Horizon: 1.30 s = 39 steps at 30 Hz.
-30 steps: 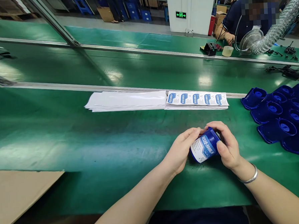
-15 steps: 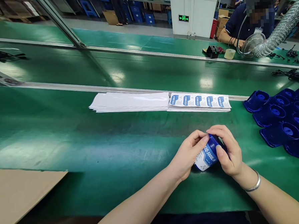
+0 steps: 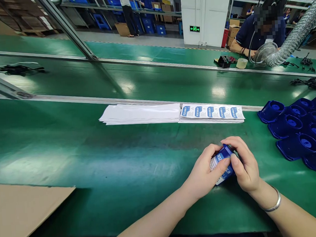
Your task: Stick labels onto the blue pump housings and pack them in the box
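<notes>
Both hands grip a dark blue plastic housing [image 3: 226, 150] low over the green bench, tilted on its side. A white and blue printed label [image 3: 220, 177] wraps its curved side. My left hand [image 3: 205, 169] holds it from the left, its thumb lying across the label. On the other side my right hand [image 3: 243, 163] has its fingers curled over the flanged end, thumb pressed near the rim. Fingers cover much of the print. Beyond the hands lies a sheet of labels [image 3: 210, 111], beside a stack of white sheets [image 3: 144, 113].
Several more blue housings [image 3: 298, 143] crowd the right side of the bench. A cardboard sheet [image 3: 27, 210] covers the near left corner. Metal rails [image 3: 155, 63] cross behind the paper. Across the bench sits a person [image 3: 259, 31] near a flexible silver duct [image 3: 296, 37].
My left thumb has moved across the label, now hiding its middle. The hands and housing sit slightly farther right and lower in view. The camera view has tilted up a little.
</notes>
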### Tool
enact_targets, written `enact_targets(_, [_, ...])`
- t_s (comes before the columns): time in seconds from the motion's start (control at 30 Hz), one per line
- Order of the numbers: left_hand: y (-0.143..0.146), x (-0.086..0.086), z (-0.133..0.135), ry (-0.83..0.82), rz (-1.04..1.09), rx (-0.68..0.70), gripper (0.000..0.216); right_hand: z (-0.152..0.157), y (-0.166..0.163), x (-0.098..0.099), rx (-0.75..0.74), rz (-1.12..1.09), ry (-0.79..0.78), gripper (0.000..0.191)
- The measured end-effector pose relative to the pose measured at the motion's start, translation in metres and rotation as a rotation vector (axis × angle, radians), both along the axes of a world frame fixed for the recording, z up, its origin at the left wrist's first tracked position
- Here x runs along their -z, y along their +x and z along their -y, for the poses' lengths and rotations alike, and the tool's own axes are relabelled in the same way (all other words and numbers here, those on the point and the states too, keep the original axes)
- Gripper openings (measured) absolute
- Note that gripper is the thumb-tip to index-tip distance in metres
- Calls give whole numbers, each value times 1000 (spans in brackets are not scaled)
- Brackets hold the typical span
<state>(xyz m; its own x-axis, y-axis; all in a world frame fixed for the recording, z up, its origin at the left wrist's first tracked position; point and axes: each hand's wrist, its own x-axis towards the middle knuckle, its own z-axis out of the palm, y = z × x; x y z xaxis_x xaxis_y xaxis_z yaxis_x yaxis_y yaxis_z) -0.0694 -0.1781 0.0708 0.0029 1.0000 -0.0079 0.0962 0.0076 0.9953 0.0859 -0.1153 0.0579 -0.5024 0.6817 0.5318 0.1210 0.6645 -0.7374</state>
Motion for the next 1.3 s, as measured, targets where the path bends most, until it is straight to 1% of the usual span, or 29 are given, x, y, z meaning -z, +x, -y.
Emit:
enact_targets(0.27, [6, 6, -1, 37, -366, 2, 40, 0, -2, -1, 49, 98, -56, 28])
enact_targets(0.37, [5, 4, -3, -26, -422, 23, 45, -2, -3, -2, 61, 134, -135, 27])
enact_targets(0.43, [3, 1, -4, -105, -401, 51, 60, -5, -3, -4, 75, 155, -224, 27])
enact_targets(0.5, [0, 0, -6, -170, -292, 85, 69, -8, -3, -7, 85, 176, -314, 29])
enact_targets(0.57, [-2, 1, -8, -184, -150, 95, 59, -10, -3, -8, 85, 192, -365, 32])
enact_targets(0.63, [-3, 5, -10, -175, -58, 73, 49, -10, -4, -8, 82, 200, -376, 34])
enact_targets(0.77, [-3, 11, -12, -197, 92, 52, 47, -9, -5, -7, 67, 214, -342, 34])
enact_targets(0.83, [-2, 10, -11, -214, 190, 61, 45, -8, -5, -6, 58, 220, -322, 33])
enact_targets(0.9, [-1, 9, -11, -231, 238, 69, 44, -9, -5, -6, 50, 219, -309, 32])
enact_targets(0.97, [0, 7, -10, -248, 228, 77, 46, -9, -5, -7, 46, 208, -308, 29])
enact_targets(1.07, [-3, 5, -9, -262, 141, 114, 54, -12, -4, -11, 47, 187, -335, 24])
enact_targets(1.2, [-12, -1, -8, -264, -52, 255, 73, -21, 1, -16, 35, 134, -435, 22])
enact_targets(1.23, [-14, -2, -8, -255, -59, 290, 77, -25, 3, -16, 28, 110, -471, 24])
enact_targets(1.3, [-15, -5, -8, -224, 16, 351, 85, -32, 7, -13, 26, 43, -537, 29])
